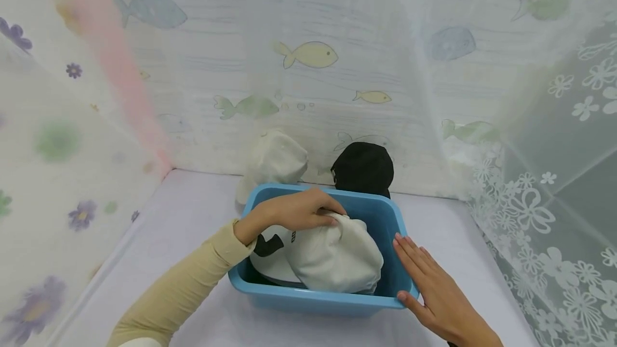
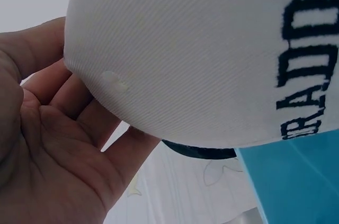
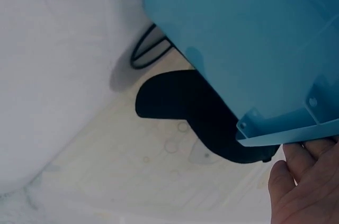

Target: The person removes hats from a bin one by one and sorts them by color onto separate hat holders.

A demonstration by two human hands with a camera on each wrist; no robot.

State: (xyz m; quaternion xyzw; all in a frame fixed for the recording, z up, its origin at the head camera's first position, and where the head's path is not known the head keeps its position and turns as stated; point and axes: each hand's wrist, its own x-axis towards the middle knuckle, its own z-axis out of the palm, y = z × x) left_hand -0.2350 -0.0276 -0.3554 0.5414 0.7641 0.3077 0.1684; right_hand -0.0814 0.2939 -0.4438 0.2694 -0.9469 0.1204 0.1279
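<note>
A white cap [image 1: 337, 256] lies inside a light blue plastic basin [image 1: 318, 296], its brim toward the left with a dark patch on it. My left hand [image 1: 301, 212] reaches over the basin and pinches the top of the cap's crown. In the left wrist view, thumb and fingers of the left hand [image 2: 58, 123] grip the edge of the white cap [image 2: 175, 65], which carries dark embroidered letters. At the basin's right rim, my right hand [image 1: 441, 285] rests with fairly straight fingers; in the right wrist view, its fingertips touch the rim of the blue basin [image 3: 238, 38].
Behind the basin stand another white cap [image 1: 277, 157] at the left and a black cap [image 1: 363, 167] at the right. A dark wire loop [image 3: 150, 55] shows beside the black cap in the right wrist view. Sheer printed curtains [image 1: 308, 9] surround the white-covered table [image 1: 183, 218].
</note>
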